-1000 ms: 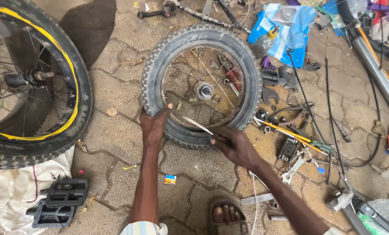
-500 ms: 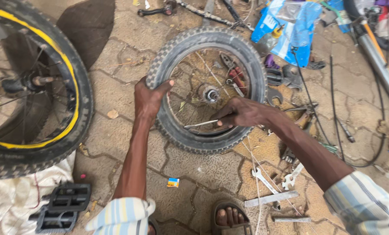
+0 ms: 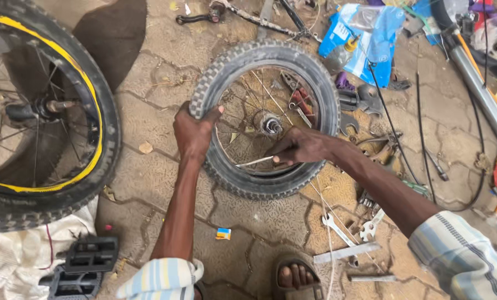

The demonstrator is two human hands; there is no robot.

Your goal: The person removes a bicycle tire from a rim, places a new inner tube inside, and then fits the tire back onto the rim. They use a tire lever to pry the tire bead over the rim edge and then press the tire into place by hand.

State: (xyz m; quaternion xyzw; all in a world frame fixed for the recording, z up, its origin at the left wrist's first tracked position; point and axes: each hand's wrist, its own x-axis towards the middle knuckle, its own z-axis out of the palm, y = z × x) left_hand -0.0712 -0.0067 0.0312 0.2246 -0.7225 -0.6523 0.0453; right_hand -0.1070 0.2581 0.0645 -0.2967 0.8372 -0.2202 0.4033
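Paved floor: blue packet [image 3: 371, 39] behind small wheel [image 3: 265, 119], hands on it.

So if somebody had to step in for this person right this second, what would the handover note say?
Left hand: gripping the left edge of the small wheel, thumb over the tyre.
Right hand: inside the rim, pinching a thin metal rod that points left across the spokes, just below the hub.
The small wheel lies flat on the paving. A bigger wheel with a yellow stripe lies to the left, apart from it. Spanners lie loose to the lower right, black pedals at lower left.
Done: tyre sits on the rim.
Left: the rod is only partly in among the spokes; I can't tell where it ends up.
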